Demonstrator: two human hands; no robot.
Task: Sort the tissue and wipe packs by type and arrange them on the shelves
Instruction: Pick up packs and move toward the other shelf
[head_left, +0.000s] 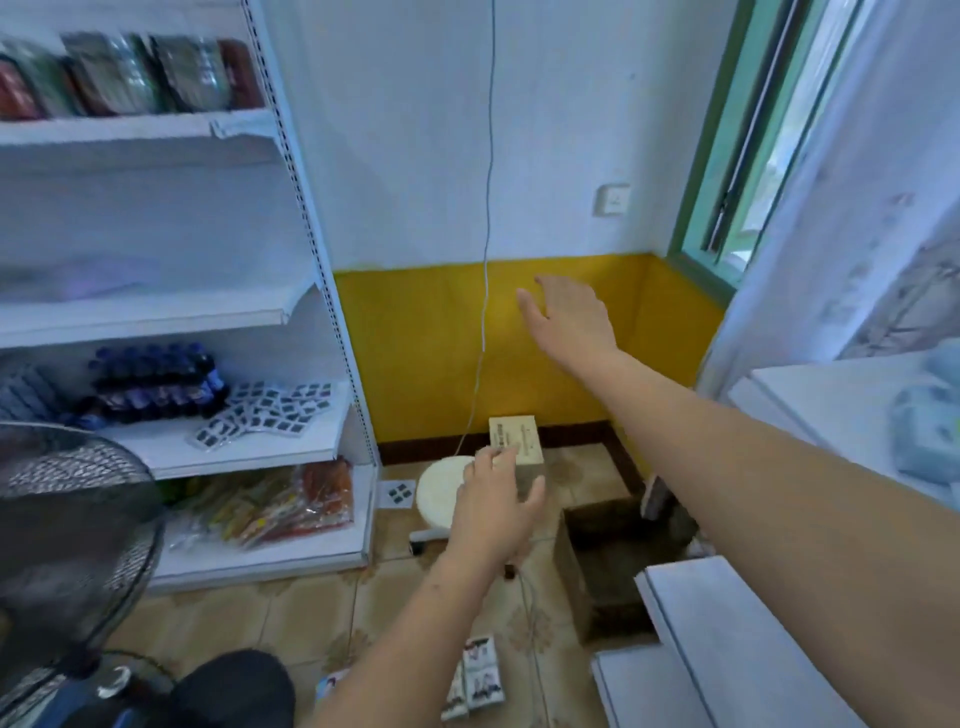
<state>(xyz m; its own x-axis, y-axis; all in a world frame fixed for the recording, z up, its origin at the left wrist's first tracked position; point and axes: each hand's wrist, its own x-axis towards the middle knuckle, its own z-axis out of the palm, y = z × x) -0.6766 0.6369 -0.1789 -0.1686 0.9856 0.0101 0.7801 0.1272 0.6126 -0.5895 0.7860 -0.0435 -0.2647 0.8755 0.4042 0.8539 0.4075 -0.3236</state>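
My left hand (496, 506) grips a beige tissue box (517, 447) from below, holding it out in the air above the floor. My right hand (569, 314) is stretched forward and higher, fingers straight and spread, holding nothing, in front of the yellow wall band. The white shelf unit (291, 306) stands at the left. Small dark-printed wipe packs (270, 410) lie scattered on its third shelf beside dark bottles (156, 384). A few white tissue packs (478, 680) lie on the tiled floor near my feet.
A round white stool (441, 491) stands below the box. An open cardboard carton (618, 561) sits on the floor at right, beside white boards (727, 649). A black fan (78, 519) fills the lower left. A thin cable (485, 260) hangs down the wall. A white counter (841, 395) is at right.
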